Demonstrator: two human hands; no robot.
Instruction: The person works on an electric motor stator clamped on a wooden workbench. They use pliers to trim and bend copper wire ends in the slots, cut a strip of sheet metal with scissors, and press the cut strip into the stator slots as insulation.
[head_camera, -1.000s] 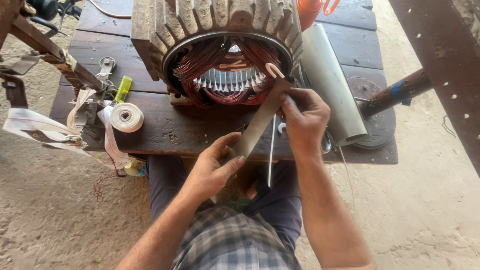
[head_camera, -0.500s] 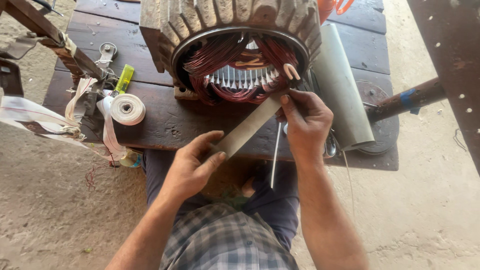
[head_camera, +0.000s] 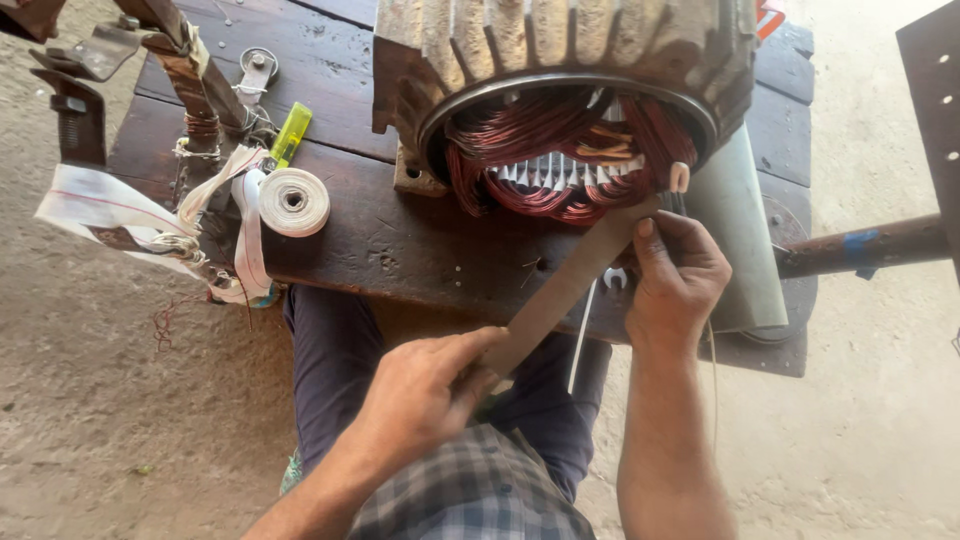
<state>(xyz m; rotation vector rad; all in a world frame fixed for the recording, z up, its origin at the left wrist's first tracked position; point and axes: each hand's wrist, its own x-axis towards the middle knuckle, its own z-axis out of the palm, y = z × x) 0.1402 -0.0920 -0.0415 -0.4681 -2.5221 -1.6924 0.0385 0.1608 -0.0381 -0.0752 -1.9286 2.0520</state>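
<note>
Two hands share one flat metal strip, and we cannot see its lower end, buried inside our left hand. Its upper tip is also hard to make out where it meets the copper windings of the motor stator, whose top is cut off by the frame. The strip's long axis runs from 7 o'clock up to 1 o'clock, crossing the edge of the dark wooden bench. Our left fingers clench the lower end; our right hand pinches the upper part, wrist bent, forearm rising from 6 o'clock. At 9 o'clock lies a white tape roll.
</note>
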